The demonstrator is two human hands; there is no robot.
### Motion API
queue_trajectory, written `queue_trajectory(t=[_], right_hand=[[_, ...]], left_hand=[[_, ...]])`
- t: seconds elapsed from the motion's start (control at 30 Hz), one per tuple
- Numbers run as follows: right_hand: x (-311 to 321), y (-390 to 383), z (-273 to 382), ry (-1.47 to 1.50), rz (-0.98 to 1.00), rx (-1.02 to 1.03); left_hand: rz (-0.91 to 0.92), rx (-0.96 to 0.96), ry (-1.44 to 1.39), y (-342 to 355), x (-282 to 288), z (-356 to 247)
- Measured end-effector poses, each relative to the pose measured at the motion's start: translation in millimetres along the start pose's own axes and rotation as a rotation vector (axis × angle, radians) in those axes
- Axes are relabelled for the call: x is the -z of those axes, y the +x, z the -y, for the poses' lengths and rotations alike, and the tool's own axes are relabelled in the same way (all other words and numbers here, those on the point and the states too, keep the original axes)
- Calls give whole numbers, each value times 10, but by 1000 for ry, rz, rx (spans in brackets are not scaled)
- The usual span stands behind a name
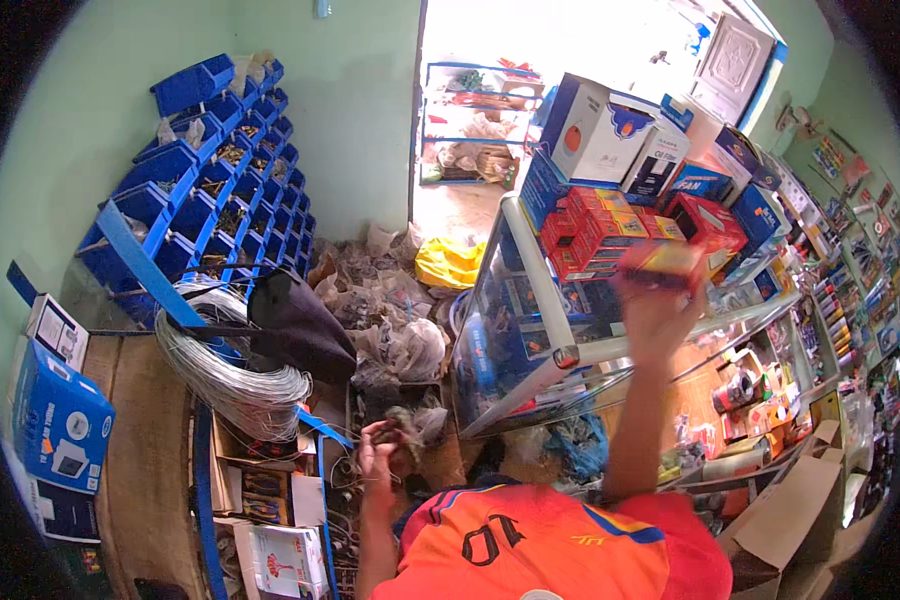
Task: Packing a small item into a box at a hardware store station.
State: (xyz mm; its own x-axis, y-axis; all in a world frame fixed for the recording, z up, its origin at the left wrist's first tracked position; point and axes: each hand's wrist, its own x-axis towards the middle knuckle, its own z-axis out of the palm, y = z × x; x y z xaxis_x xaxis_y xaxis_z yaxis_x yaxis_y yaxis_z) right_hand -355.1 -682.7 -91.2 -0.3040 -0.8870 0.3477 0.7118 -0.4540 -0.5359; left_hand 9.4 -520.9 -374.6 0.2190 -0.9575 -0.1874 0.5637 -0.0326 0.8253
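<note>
My right hand point(662, 312) is raised over the glass counter, smeared by motion. It grips a small red and yellow box point(665, 262), also blurred. Beside that hand, similar red boxes point(590, 232) stand stacked on the counter top. Low at the centre, my left hand point(376, 452) is closed on a crumpled grey-brown, rag-like thing point(406, 428); its exact kind I cannot tell. Just past it lie clear plastic bags point(410, 350) of goods on the floor.
Blue bins point(175, 175) of small parts climb a rack at the left. A coil of wire point(235, 385) and a dark bag point(295, 325) hang nearer me. The glass counter point(610, 350) carries larger cartons point(600, 130). An open cardboard box point(785, 510) sits at the lower right.
</note>
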Motion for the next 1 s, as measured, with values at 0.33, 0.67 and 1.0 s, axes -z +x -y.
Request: queue_trajectory(t=[0.33,0.67,1.0], right_hand=[[228,-2223,-1868,-317,83,-949],[212,-2203,-1934,-247,145,-1120],[30,-2010,-1916,-109,43,-1087]], left_hand=[[67,-751,801,-54,-1195,-953],[43,-681,855,-313,-1171,-1013],[18,-699,869,-305,-1079,-1044]])
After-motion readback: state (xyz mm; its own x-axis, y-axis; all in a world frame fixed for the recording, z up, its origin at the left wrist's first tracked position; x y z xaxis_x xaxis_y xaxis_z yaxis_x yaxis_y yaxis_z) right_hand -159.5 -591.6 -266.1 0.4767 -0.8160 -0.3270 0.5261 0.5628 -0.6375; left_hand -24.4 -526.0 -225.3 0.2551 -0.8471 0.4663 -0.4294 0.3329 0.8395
